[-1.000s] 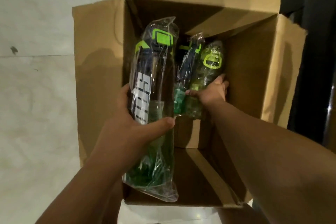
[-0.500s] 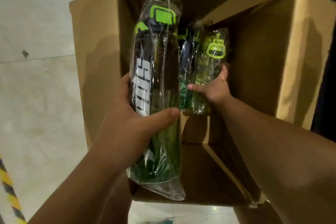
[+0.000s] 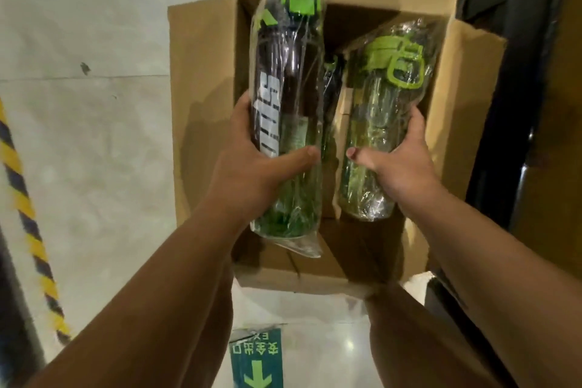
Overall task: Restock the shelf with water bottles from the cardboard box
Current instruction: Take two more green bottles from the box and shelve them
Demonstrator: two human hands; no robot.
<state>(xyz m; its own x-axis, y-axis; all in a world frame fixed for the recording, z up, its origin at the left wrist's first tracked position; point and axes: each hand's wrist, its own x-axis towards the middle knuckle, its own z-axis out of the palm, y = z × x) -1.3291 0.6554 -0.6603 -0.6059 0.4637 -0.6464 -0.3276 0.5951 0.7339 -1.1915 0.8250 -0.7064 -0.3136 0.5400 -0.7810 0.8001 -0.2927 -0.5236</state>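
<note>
Fingers (image 3: 242,109) of my left hand (image 3: 247,173) curl round the dark bottle (image 3: 285,72) and those of my right hand (image 3: 406,164) wrap the green bottle (image 3: 376,123), both over the box (image 3: 204,72).

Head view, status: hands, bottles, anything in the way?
Left hand grips dark wrapped bottle; right hand grips green wrapped bottle. Both held over the open cardboard box; another bottle inside. Nothing blocking the hands; shelf not in view.

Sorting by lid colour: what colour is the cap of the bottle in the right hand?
Lime green; the cap shows best in the head view.
</note>
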